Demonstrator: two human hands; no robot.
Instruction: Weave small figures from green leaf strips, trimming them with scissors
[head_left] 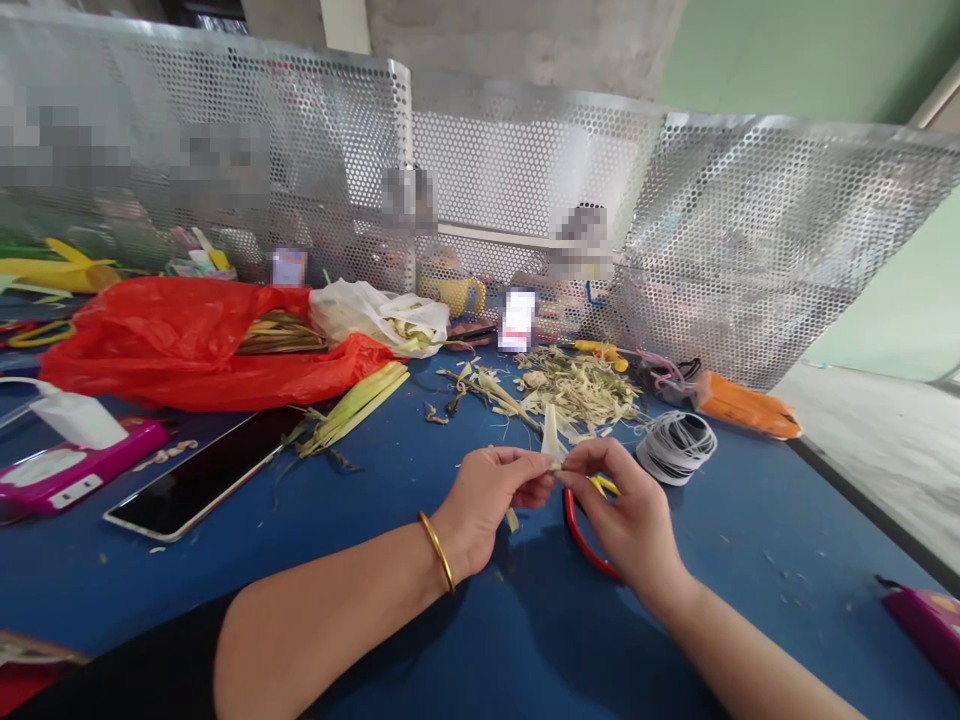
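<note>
Left hand and right hand pinch a pale leaf strip between them, dry scraps just beyond — it seems light, papery, easily torn, so best held gently where the fingertips meet.

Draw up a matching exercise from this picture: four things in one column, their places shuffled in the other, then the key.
Things
1. Bracelet
2. Pale leaf strip
3. Red bag
4. Spool of string

Places
A. To the right of the right hand
B. Beyond the flat phone, with dry leaves inside
C. At the fingertips of the left hand and right hand
D. Around the left wrist

Pairs: 1-D, 2-C, 3-B, 4-A
</note>
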